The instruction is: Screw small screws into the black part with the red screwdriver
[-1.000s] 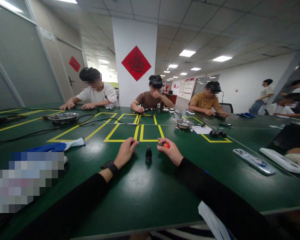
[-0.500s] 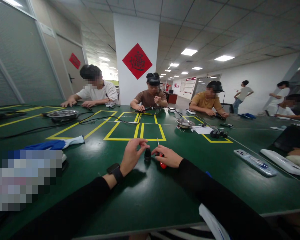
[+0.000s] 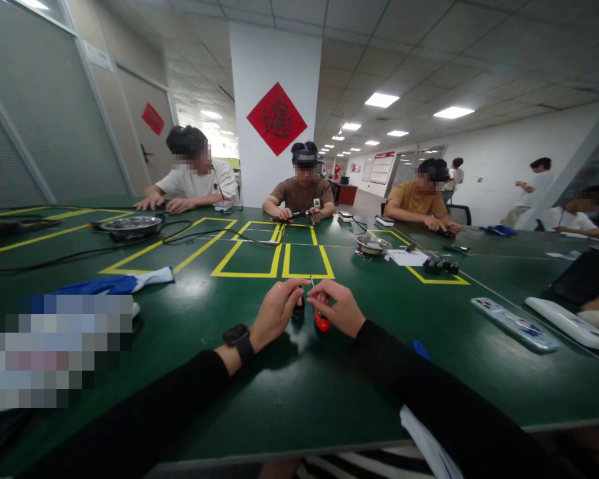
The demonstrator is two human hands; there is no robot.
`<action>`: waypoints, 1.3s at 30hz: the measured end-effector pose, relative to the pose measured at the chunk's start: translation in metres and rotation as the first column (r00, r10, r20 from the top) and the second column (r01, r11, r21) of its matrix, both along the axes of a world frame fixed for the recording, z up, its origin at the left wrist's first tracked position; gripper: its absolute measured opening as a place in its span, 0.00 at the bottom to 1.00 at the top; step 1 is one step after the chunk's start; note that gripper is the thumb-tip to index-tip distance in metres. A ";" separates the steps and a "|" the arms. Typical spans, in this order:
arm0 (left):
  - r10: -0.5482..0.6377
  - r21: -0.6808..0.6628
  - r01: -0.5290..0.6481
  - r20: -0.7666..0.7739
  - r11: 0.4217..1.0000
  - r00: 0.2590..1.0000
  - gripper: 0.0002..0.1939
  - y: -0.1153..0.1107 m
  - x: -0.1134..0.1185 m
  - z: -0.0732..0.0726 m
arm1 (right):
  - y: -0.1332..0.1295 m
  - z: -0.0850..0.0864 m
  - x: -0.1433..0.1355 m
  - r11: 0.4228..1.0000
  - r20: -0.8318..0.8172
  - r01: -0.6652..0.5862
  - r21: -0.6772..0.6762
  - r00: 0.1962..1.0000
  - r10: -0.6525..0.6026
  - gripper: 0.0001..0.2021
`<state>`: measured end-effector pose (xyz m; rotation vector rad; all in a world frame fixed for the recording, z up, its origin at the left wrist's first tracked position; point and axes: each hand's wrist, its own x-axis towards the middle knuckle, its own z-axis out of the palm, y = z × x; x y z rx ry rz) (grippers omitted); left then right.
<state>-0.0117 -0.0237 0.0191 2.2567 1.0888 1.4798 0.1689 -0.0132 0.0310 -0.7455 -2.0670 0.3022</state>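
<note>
In the head view my left hand point(image 3: 278, 309) is closed in a pinch, fingertips above and partly in front of a small black object point(image 3: 297, 311) standing on the green table. My right hand point(image 3: 340, 307) is closed too, thumb and forefinger together close to the left fingertips. Whatever lies between the fingers of either hand is too small to make out. Below my right hand lies a red-handled screwdriver point(image 3: 322, 322), its handle partly covered by the fingers. Part of its thin metal shaft shows just beyond the hands.
Yellow tape point(image 3: 309, 276) marks rectangles on the table. Metal bowls point(image 3: 373, 245), black blocks point(image 3: 440, 265) and a white paper point(image 3: 406, 257) lie farther off. A phone point(image 3: 514, 324) is at the right, blue-and-white gloves point(image 3: 114, 284) at the left. Several people sit across the table.
My right hand has lifted slightly off the screwdriver and moved toward my left hand, so the fingertips nearly meet. The view has shifted slightly.
</note>
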 end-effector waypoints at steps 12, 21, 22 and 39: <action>-0.133 -0.038 0.132 -0.042 0.991 0.990 0.14 -0.004 0.000 -0.001 | -0.008 0.004 -0.006 0.992 -0.080 -0.078 0.102 0.993 0.086 0.05; -0.058 -0.081 0.066 0.105 0.994 0.993 0.16 -0.005 0.002 0.004 | -0.008 0.006 -0.006 0.999 -0.113 0.029 0.023 0.993 -0.027 0.05; -0.011 -0.087 0.026 0.161 0.996 0.987 0.16 -0.002 0.001 0.006 | -0.007 0.006 -0.005 0.998 -0.139 0.058 0.003 0.989 -0.057 0.05; -0.176 -0.224 0.121 -0.246 0.967 0.953 0.20 0.023 -0.019 -0.007 | 0.003 0.005 0.005 0.996 0.248 0.019 0.089 0.968 -0.041 0.02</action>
